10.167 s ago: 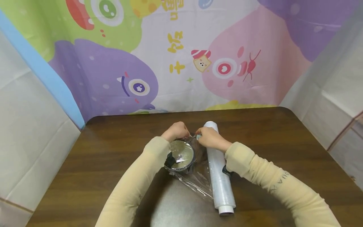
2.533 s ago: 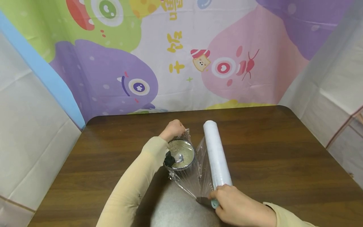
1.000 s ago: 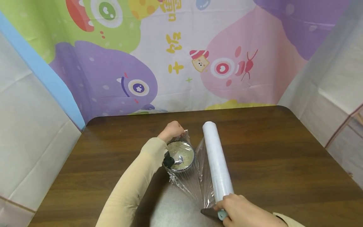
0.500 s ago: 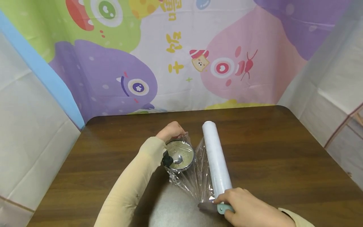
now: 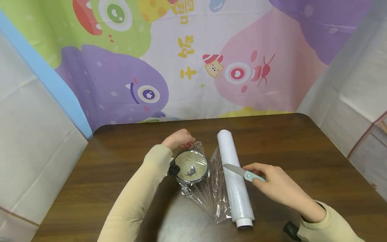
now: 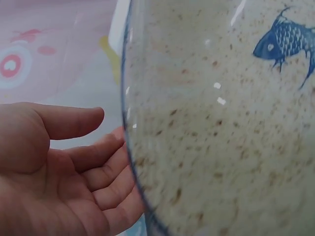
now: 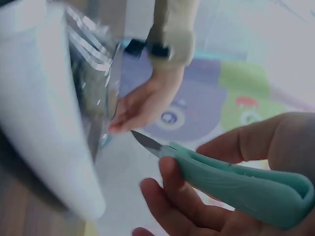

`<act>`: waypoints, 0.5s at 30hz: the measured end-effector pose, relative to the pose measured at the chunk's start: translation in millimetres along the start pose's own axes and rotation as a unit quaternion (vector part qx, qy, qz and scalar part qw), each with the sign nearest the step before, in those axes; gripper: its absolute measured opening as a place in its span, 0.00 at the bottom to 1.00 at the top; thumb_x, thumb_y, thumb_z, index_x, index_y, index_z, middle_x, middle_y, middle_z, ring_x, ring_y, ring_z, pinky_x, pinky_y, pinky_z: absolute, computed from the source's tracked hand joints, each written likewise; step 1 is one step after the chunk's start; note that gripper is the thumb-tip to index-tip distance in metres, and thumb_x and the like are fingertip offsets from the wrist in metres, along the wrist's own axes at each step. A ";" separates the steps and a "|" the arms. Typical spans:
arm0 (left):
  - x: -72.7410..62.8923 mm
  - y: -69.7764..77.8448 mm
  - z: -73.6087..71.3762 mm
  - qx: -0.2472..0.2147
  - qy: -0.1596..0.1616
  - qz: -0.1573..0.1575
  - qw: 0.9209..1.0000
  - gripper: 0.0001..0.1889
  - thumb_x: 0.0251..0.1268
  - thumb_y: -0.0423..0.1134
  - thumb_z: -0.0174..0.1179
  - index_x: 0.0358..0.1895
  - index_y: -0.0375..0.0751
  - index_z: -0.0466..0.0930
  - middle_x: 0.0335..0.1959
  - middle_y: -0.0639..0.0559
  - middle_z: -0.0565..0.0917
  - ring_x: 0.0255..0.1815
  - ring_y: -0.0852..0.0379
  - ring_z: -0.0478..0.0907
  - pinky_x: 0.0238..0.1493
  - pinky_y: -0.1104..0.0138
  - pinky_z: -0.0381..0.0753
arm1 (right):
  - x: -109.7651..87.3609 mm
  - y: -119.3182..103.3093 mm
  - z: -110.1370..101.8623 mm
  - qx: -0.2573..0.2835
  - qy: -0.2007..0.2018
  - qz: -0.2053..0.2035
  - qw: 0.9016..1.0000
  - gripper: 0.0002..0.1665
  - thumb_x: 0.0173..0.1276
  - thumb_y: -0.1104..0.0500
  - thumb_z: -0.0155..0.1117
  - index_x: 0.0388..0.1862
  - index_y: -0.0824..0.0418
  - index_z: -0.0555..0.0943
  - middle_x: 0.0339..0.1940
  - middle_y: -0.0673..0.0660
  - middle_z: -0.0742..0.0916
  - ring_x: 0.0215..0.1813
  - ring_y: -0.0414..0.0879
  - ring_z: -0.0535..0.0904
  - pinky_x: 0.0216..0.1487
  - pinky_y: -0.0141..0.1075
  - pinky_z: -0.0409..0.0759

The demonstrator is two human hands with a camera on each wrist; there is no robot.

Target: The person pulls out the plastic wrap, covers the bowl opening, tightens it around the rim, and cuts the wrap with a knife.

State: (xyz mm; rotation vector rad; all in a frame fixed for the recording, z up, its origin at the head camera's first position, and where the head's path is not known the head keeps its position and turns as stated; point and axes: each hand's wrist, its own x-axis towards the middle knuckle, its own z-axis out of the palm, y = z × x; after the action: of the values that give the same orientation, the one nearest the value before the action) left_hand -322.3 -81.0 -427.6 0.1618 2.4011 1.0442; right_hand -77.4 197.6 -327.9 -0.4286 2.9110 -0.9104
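Observation:
My right hand (image 5: 279,185) grips a small folding knife (image 7: 236,184) by its mint-green handle, blade out and pointing left over the cling film roll (image 5: 234,188). The white roll lies lengthwise on the table. Left of it stands a bowl (image 5: 185,164) with a speckled cream inside and a blue fish, under clear cling film. Loose film (image 5: 211,196) bunches between bowl and roll, its near end gathered to a point. My left hand (image 5: 179,138) is at the bowl's far rim; in the left wrist view its thumb stands apart from loosely bent fingers, which hold nothing.
The dark wooden table (image 5: 121,161) has a shiny reflection near its front. A cartoon-printed curtain (image 5: 193,101) hangs behind its back edge, with pale cloth at both sides. A black wrist camera (image 5: 174,168) sits by the bowl's left rim.
The right hand with the knife has risen from the roll's near end up and right beside its middle. The gathered film has dropped free of the blade. The left hand has drawn back slightly left.

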 end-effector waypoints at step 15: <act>-75.9 30.4 -20.4 0.012 -0.007 0.037 0.999 0.16 0.65 0.37 0.49 0.47 0.26 0.75 0.32 0.45 0.79 0.30 0.57 0.75 0.46 0.58 0.76 | 28.7 61.9 -4.3 0.049 0.050 0.091 0.993 0.24 0.67 0.55 0.52 0.59 0.62 0.70 0.41 0.60 0.80 0.30 0.47 0.70 0.26 0.35 0.66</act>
State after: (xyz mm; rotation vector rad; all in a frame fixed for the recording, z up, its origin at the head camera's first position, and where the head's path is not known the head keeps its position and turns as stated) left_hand -269.9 -96.0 -363.3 0.2686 2.4116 1.0447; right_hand -120.7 240.6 -358.7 -0.1123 2.9153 -1.0692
